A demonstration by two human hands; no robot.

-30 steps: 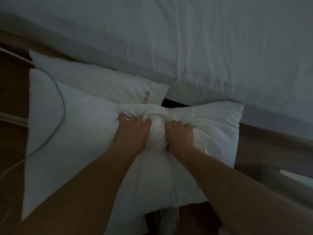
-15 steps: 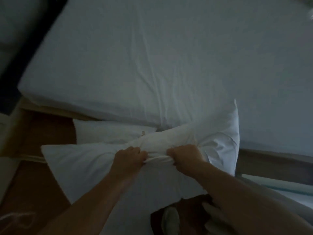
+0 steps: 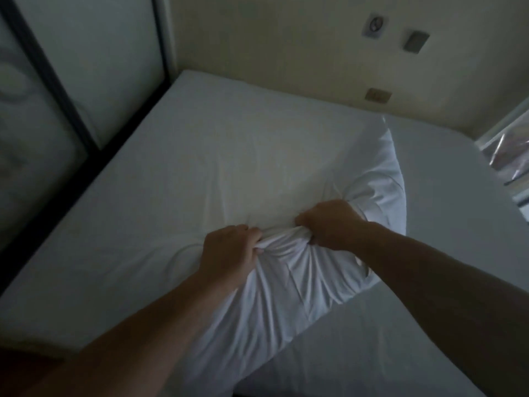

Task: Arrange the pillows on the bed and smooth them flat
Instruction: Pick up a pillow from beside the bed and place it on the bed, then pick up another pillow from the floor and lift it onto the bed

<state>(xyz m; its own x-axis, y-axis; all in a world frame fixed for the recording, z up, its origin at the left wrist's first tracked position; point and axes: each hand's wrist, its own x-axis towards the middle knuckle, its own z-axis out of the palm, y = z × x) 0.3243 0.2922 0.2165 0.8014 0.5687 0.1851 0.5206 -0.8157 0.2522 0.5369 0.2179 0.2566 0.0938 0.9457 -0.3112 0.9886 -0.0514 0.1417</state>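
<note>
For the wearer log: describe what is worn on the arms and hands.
Nothing worn shows. The left hand and right hand are bare, with no gloves, rings or watch visible. Both forearms are uncovered to the frame edge; no sleeve appears.

A white pillow (image 3: 289, 285) is bunched at its middle, the case gathered into tight folds that fan out from the pinch. It lies over the near part of the bed (image 3: 229, 156), its long axis running from the near edge up toward the far right corner. Its far end (image 3: 380, 179) stands puffed and tilted upward, one corner pointing at the wall. The bed carries a smooth white sheet with only faint creases.
</note>
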